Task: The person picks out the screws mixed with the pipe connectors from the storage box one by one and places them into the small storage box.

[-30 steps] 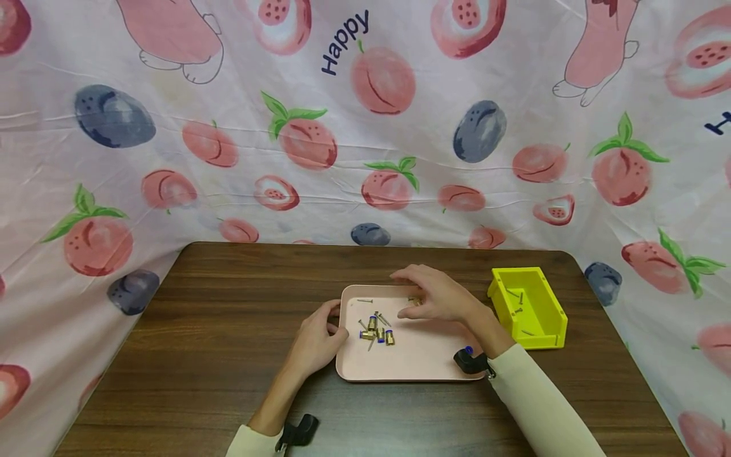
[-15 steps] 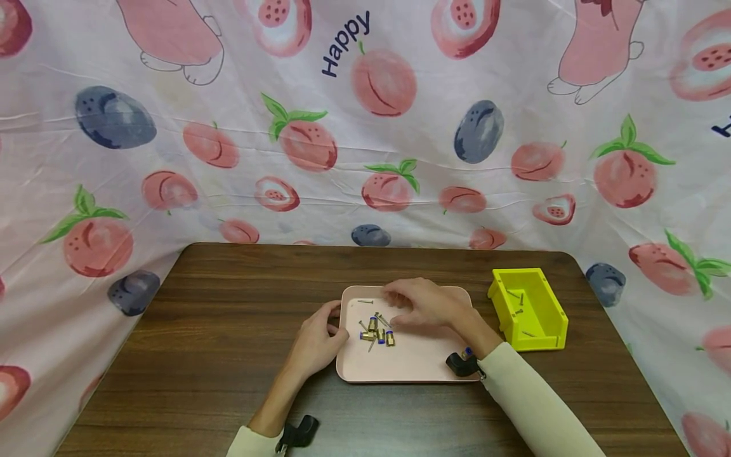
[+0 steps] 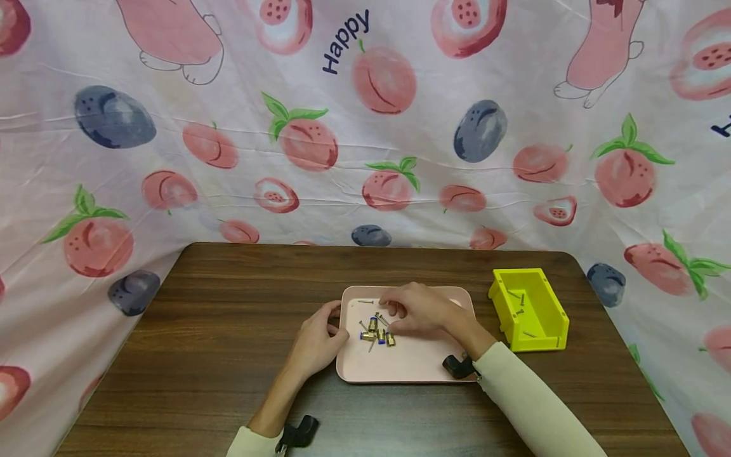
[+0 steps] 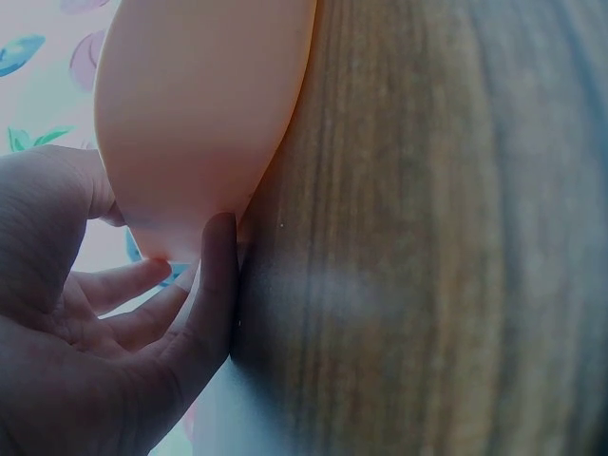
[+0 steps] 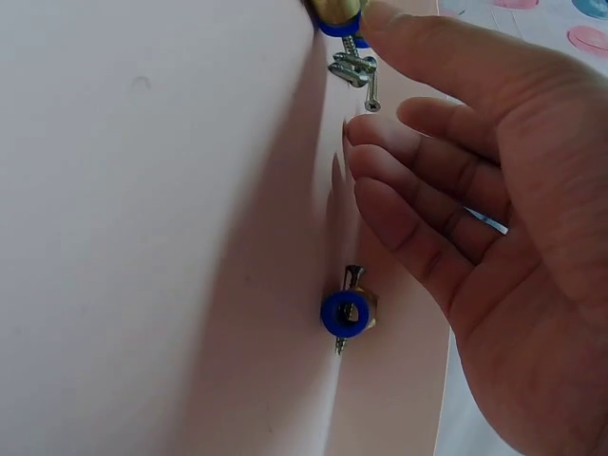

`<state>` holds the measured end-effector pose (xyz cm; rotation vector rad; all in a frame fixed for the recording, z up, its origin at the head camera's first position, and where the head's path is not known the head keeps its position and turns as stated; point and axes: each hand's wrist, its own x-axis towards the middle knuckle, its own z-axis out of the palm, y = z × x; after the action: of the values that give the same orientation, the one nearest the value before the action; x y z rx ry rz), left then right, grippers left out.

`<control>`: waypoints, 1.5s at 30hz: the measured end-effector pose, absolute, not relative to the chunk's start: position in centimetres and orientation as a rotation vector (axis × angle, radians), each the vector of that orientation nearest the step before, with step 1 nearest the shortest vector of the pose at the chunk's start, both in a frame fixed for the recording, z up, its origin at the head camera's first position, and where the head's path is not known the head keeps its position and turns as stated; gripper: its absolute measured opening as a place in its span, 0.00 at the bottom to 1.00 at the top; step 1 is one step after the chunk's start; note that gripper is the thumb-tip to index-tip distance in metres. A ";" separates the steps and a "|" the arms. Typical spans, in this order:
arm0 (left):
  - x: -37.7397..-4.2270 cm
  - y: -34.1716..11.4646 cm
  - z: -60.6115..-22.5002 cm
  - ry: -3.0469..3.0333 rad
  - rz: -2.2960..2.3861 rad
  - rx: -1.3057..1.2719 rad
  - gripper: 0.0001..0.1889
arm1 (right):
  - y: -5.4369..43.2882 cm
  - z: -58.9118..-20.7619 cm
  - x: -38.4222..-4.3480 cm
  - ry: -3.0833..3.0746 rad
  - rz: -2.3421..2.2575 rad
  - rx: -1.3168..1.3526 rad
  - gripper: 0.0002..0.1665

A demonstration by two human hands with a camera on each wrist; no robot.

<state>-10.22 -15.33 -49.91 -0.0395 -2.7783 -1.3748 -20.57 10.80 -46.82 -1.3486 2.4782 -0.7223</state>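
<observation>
A pale pink tray point(image 3: 411, 368) lies on the table, and my left hand point(image 3: 315, 339) grips its left rim between thumb and fingers, as the left wrist view also shows on the tray wall point(image 4: 199, 123). Inside are brass push-in fittings point(image 3: 391, 339) with blue collars, mixed with several small screws point(image 3: 382, 320). My right hand point(image 3: 422, 311) is over the tray, fingers loosely curled, just right of this pile. In the right wrist view, screws point(image 5: 356, 68) show in the gap between thumb and fingers. Another fitting point(image 5: 347, 313) lies beside a screw, below the fingers.
A yellow bin point(image 3: 558, 317) with several screws in it stands right of the tray. One screw point(image 3: 365, 301) lies apart near the tray's back left. The wooden table point(image 3: 228, 304) ends at a fruit-print cloth point(image 3: 320, 216) hanging behind it.
My right hand has moved left and down across the tray toward the screws, its fingers curling a little. The left hand stays on the rim.
</observation>
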 end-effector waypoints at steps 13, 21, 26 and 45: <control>-10.2 -15.4 -49.8 -2.780 -1.382 -0.046 0.31 | 10.5 -47.1 -20.7 2.496 -0.716 -1.408 0.14; -10.2 -15.4 -49.9 -2.785 -1.378 -0.044 0.31 | 10.2 -47.6 -20.9 2.495 -0.722 -1.370 0.12; -10.2 -15.3 -49.8 -2.785 -1.374 -0.044 0.31 | 10.1 -47.8 -21.0 2.497 -0.746 -1.328 0.09; -10.2 -15.4 -49.7 -2.781 -1.382 -0.042 0.31 | 9.2 -47.2 -20.5 2.580 -0.641 -1.186 0.10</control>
<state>-10.17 -15.38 -49.67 -0.0419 -2.7807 -1.3820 -20.47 9.17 -47.19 -1.1856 2.5799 -0.6408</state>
